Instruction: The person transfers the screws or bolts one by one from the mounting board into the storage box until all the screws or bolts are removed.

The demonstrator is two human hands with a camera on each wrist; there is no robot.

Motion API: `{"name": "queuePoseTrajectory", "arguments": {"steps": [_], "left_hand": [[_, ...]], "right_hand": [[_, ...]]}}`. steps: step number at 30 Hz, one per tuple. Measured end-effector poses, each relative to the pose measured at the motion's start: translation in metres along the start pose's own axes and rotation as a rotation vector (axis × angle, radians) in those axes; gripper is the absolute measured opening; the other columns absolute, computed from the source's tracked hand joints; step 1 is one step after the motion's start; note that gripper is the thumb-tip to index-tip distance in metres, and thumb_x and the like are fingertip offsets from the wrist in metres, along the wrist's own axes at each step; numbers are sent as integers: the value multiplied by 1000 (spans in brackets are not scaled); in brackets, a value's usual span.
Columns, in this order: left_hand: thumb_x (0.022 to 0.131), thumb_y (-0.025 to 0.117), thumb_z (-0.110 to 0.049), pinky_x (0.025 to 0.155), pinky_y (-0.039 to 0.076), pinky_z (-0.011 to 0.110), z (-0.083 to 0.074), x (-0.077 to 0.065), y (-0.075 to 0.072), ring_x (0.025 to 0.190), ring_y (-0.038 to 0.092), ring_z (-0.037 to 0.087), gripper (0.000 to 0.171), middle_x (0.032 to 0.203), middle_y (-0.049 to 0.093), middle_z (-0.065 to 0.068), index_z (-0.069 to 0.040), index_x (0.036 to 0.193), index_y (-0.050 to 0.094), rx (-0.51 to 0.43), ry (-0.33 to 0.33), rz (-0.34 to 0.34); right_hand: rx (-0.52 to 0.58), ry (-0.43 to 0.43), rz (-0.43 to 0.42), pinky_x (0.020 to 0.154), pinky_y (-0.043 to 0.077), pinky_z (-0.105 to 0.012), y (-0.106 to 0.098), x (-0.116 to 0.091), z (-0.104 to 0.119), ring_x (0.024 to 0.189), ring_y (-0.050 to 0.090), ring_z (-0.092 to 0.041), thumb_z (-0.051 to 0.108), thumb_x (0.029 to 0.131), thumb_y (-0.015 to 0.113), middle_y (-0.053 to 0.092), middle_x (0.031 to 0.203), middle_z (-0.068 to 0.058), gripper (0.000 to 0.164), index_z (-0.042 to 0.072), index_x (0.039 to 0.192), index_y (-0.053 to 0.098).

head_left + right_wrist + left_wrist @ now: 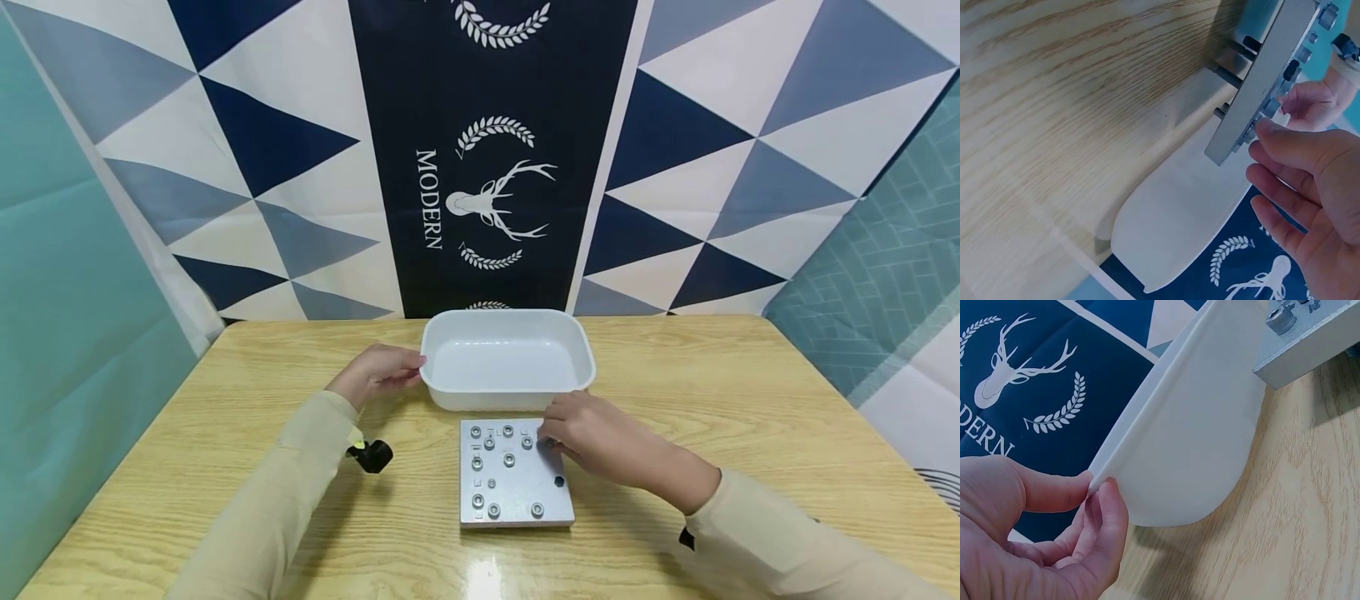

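Note:
My left hand point(382, 371) pinches the left rim of a white plastic basin point(506, 402) between thumb and fingers, as the left wrist view shows closely. In front of the basin is a square metal plate point(517, 492) with several socket-head bolts point(509, 460) standing up from it. My right hand point(592, 433) is over the plate's far right corner, thumb and forefinger at a bolt head point(1270, 107); its other fingers are loosely bent. Bolt shanks point(1229, 76) stick out below the plate in the right wrist view. A dark hole point(559, 482) shows near its right edge.
Everything stands on a wood-grain table point(675, 367). Behind the basin hangs a patterned cloth point(487, 250) with a deer head. A teal cloth point(75, 292) hangs at the left. A black wrist camera point(371, 456) juts from the left sleeve.

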State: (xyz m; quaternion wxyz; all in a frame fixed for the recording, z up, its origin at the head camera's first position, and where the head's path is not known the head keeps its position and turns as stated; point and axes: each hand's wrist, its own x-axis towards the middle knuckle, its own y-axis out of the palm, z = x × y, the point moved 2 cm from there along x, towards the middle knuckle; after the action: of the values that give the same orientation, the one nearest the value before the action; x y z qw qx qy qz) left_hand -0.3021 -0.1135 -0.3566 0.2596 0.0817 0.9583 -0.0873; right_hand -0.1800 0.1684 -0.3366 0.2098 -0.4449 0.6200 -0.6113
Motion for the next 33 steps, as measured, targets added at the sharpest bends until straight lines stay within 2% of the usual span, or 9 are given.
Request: {"name": "queuePoseTrajectory", "arguments": {"steps": [4,12,20,24,30,33], "left_hand": [[94,61,-12,74,55,15,0,0,1,76,59,7,38,94,62,3,0,129,57,4,-8,-21],[94,61,-12,93,54,24,1,3,3,83,59,10,36,100,61,5,-1,128,58,-4,-24,-37],[94,61,-12,95,52,24,-2,1,4,87,57,12,36,105,59,6,-3,128,59,21,-36,-55],[94,61,-13,91,53,22,-3,0,3,86,58,12,35,104,59,6,-4,128,59,28,-38,-53],[93,62,-10,74,55,16,-1,3,1,77,58,9,36,90,60,3,0,127,59,0,-19,-39],[93,62,-10,75,55,16,-2,2,2,74,58,7,36,86,60,2,1,128,58,-13,-14,-32]], "right_hand": [[-51,-16,17,79,55,-28,1,0,0,84,61,-11,8,76,78,68,85,3,14,12,88,72],[-123,-63,26,76,51,-27,3,1,0,85,58,-12,3,76,75,68,87,3,16,11,89,73],[-147,-71,48,77,51,-26,2,2,3,86,57,-11,3,77,74,69,88,4,15,12,89,73],[-177,-73,57,76,49,-26,1,3,4,85,57,-12,4,77,74,68,87,4,14,12,88,72],[-190,-76,57,75,48,-26,-1,5,4,83,55,-12,3,77,74,68,85,4,14,12,86,72],[-193,-77,55,75,48,-26,-1,5,3,82,55,-12,2,77,73,67,84,4,14,12,86,71]]}}
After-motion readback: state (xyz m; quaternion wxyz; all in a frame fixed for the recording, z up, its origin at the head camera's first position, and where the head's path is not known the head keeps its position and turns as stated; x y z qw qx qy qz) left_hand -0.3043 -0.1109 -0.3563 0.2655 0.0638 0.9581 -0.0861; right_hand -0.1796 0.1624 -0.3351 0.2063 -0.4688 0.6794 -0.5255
